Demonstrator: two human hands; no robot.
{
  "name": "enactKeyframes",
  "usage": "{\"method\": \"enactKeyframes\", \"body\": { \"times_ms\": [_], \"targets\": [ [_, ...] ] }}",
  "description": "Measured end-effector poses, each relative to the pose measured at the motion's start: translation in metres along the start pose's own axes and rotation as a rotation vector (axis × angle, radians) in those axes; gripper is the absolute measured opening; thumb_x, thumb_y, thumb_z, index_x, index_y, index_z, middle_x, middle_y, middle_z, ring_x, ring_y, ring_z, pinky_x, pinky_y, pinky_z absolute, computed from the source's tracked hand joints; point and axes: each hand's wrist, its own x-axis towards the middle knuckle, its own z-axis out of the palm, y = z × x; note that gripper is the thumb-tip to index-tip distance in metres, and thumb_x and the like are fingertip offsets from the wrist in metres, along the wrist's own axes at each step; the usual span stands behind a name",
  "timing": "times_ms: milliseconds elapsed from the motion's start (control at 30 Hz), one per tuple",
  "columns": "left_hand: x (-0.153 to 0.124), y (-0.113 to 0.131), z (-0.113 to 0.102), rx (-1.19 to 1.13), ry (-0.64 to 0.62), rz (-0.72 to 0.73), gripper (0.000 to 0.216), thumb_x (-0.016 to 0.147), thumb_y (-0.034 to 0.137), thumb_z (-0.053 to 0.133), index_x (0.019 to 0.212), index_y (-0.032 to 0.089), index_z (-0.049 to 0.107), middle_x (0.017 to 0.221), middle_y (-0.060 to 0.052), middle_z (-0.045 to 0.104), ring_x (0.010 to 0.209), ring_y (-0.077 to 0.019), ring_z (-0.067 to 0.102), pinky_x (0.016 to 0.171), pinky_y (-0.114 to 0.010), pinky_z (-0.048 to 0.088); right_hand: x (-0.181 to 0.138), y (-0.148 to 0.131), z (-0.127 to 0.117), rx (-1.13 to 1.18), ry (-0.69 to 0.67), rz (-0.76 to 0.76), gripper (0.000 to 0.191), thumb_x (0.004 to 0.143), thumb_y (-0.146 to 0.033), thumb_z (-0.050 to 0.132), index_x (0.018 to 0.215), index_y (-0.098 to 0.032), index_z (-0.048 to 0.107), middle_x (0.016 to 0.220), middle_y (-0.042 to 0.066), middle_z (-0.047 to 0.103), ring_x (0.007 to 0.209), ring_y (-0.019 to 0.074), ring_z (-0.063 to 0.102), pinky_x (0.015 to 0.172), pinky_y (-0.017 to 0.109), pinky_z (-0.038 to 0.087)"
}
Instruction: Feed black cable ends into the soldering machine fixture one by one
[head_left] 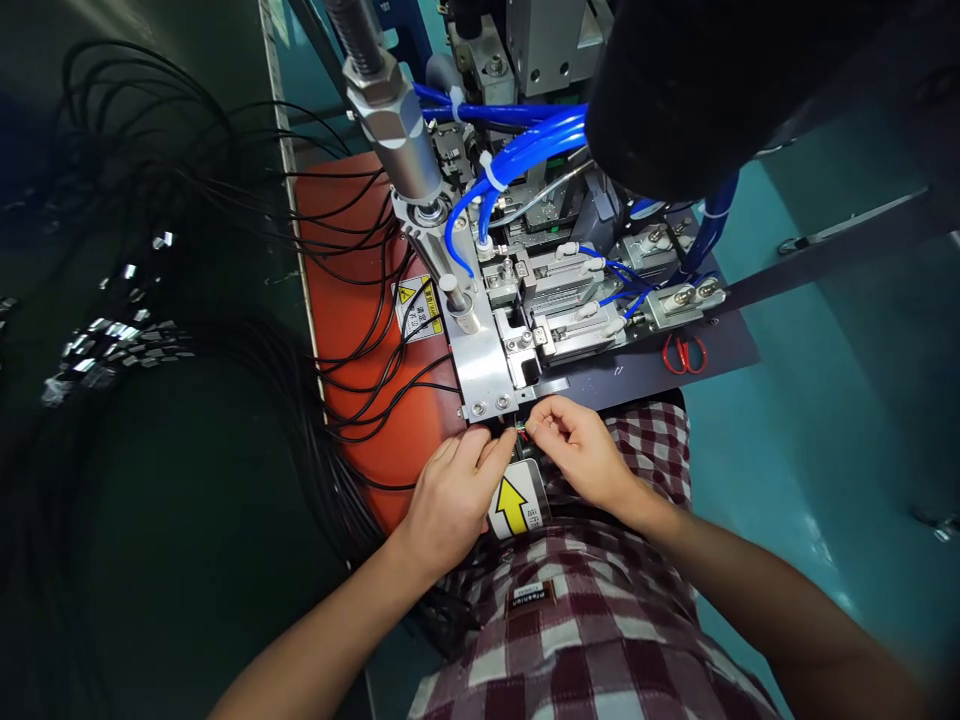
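Observation:
At the near edge of a metal machine, my left hand (457, 480) is closed, thumb and forefinger pressed together at the end of a cable that my fingers mostly hide. My right hand (577, 445) meets it fingertip to fingertip, pinching small coloured wires (521, 428), with red among them. Just beyond both hands lies the machine's flat metal plate (484, 375) with bolts along its edge. Below my fingers sits a white label with a yellow arrow (514, 505). The exact hold on the wires is too small to make out.
Black cables (367, 350) run across an orange-red surface (352, 300) on the left, beside a dark bundle with shiny connector ends (112, 345). Blue air hoses (536, 150) and a thick metal rod (397, 130) rise above the machine. Red-handled scissors (684, 354) lie on the right.

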Motion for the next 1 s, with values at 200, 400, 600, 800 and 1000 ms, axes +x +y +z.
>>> {"method": "enactKeyframes", "body": {
  "times_ms": [200,400,600,800,1000],
  "targets": [
    [0.0,0.0,0.0,0.016,0.011,0.011,0.036,0.088,0.007,0.043,0.122,0.011,0.053,0.086,-0.009,0.055,0.074,-0.019,0.053,0.062,-0.03,0.049,0.003,-0.001,-0.002,-0.017,-0.004,-0.004,0.011,0.087,-0.022,0.052,0.077,-0.019,0.054,0.068,-0.001,0.053,0.06,0.0125,0.048,0.056,0.026,0.039],
    [0.0,0.0,0.001,0.014,0.006,0.01,0.036,0.087,0.006,0.044,0.122,0.01,0.054,0.087,-0.01,0.055,0.073,-0.0196,0.054,0.062,-0.031,0.049,0.005,-0.003,-0.002,0.08,-0.055,0.124,0.012,0.085,-0.022,0.051,0.074,-0.019,0.054,0.06,-0.004,0.048,0.052,0.0102,0.044,0.049,0.023,0.036],
    [0.002,0.0,0.0,0.014,0.011,0.01,0.036,0.088,0.006,0.044,0.122,0.01,0.054,0.088,-0.01,0.055,0.074,-0.0196,0.054,0.062,-0.03,0.049,0.004,-0.012,-0.005,-0.086,-0.005,0.093,0.013,0.083,-0.019,0.052,0.071,-0.019,0.054,0.062,-0.003,0.053,0.055,0.0113,0.046,0.052,0.024,0.035],
    [0.001,0.0,0.0,-0.002,0.014,0.006,0.036,0.088,0.007,0.042,0.123,0.011,0.053,0.086,-0.009,0.054,0.073,-0.0193,0.053,0.062,-0.031,0.049,0.012,0.004,-0.005,0.32,-0.168,0.301,0.017,0.083,-0.03,0.055,0.073,-0.017,0.055,0.054,-0.006,0.048,0.044,0.0079,0.042,0.044,0.021,0.031],
    [-0.001,-0.001,0.001,-0.045,0.022,0.0,0.039,0.088,0.008,0.043,0.125,0.013,0.052,0.088,-0.01,0.055,0.075,-0.0197,0.055,0.064,-0.031,0.051,0.01,0.004,-0.005,0.349,-0.161,0.268,0.018,0.085,-0.032,0.057,0.075,-0.017,0.056,0.06,-0.005,0.049,0.045,0.0071,0.044,0.045,0.021,0.033]
  ]
}}
